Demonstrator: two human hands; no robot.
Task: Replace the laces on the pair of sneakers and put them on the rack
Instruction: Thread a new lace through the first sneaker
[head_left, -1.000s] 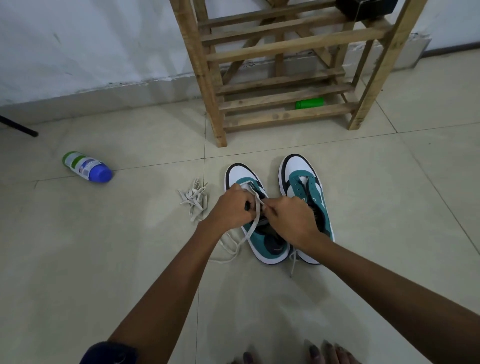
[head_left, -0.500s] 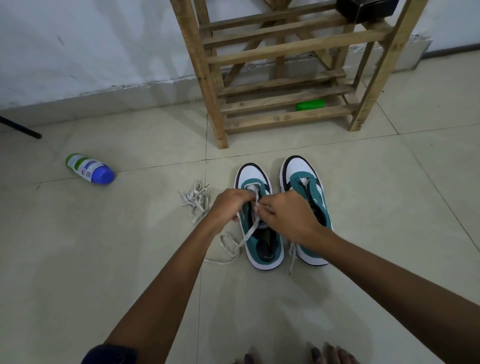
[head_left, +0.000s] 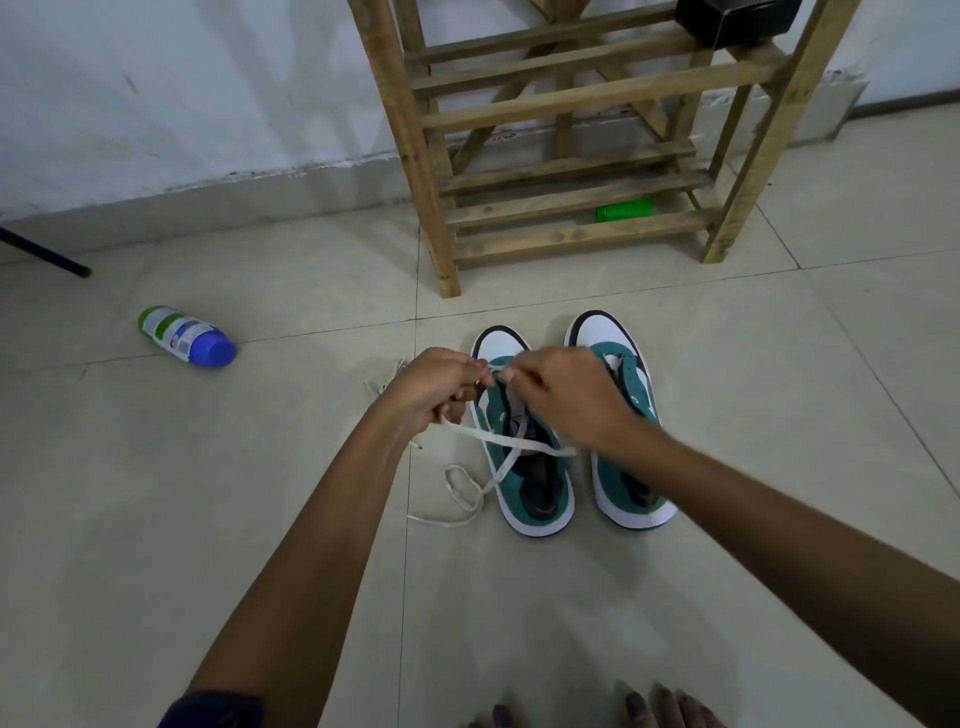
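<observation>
Two teal-and-white sneakers stand side by side on the tiled floor, toes toward the rack: the left sneaker (head_left: 530, 483) and the right sneaker (head_left: 631, 493). Over the left sneaker's front eyelets my left hand (head_left: 434, 397) and my right hand (head_left: 563, 397) each pinch a part of a white lace (head_left: 511, 441). The lace crosses the shoe and trails in loops on the floor to its left. A bundle of other white laces (head_left: 387, 382) lies mostly hidden behind my left hand. The wooden rack (head_left: 571, 150) stands just beyond the shoes.
A white bottle with a blue cap (head_left: 184, 338) lies on the floor at the left. A green cylinder (head_left: 623, 212) lies under the rack's lowest shelf, and a black box (head_left: 737, 18) sits on an upper shelf. A dark rod (head_left: 47, 254) is at far left. My toes (head_left: 649, 706) show at the bottom.
Both hands have moved up toward the left sneaker's toe, drawing the lace taut across the shoe. The left sneaker has turned straighter beside the right one.
</observation>
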